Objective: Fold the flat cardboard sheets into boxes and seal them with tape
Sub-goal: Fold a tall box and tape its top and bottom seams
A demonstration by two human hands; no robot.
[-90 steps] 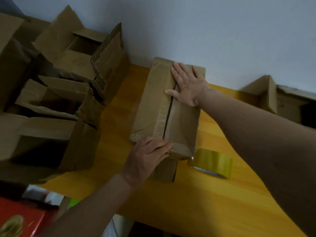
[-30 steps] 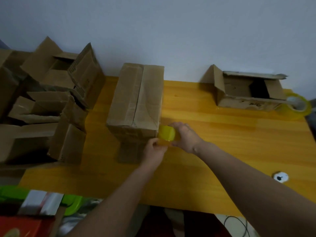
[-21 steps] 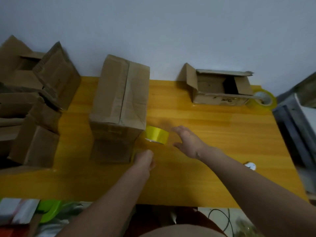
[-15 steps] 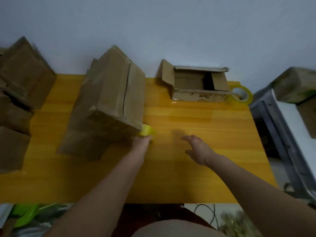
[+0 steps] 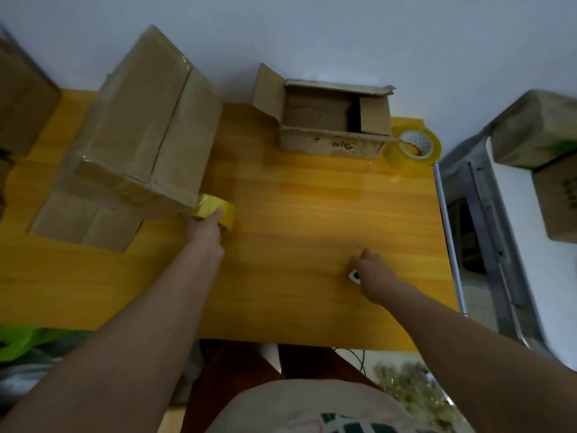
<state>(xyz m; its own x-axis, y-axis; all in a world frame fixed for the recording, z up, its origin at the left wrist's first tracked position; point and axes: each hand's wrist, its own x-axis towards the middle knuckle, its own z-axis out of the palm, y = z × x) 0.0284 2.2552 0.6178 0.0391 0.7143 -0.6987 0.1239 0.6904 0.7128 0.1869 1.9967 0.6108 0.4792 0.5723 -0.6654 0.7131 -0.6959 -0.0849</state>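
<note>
A closed brown cardboard box point(image 5: 146, 129) stands tilted on the yellow table point(image 5: 296, 214), its near end lifted, with tape running off its front edge to a yellow tape roll point(image 5: 215, 210). My left hand point(image 5: 204, 232) grips that roll beside the box's near right corner. My right hand point(image 5: 371, 273) is down on the table at the right, fingers curled over a small white object point(image 5: 354, 275) that is mostly hidden under it.
An open cardboard box point(image 5: 331, 120) lies on its side at the back of the table, a second tape roll point(image 5: 415, 145) beside it. More boxes point(image 5: 22, 98) crowd the left edge. A metal frame point(image 5: 487, 232) holding boxes stands to the right.
My right hand let go of the tape roll and moved right and toward me onto the small white object. My left hand took the roll. The box tipped up at its near end.
</note>
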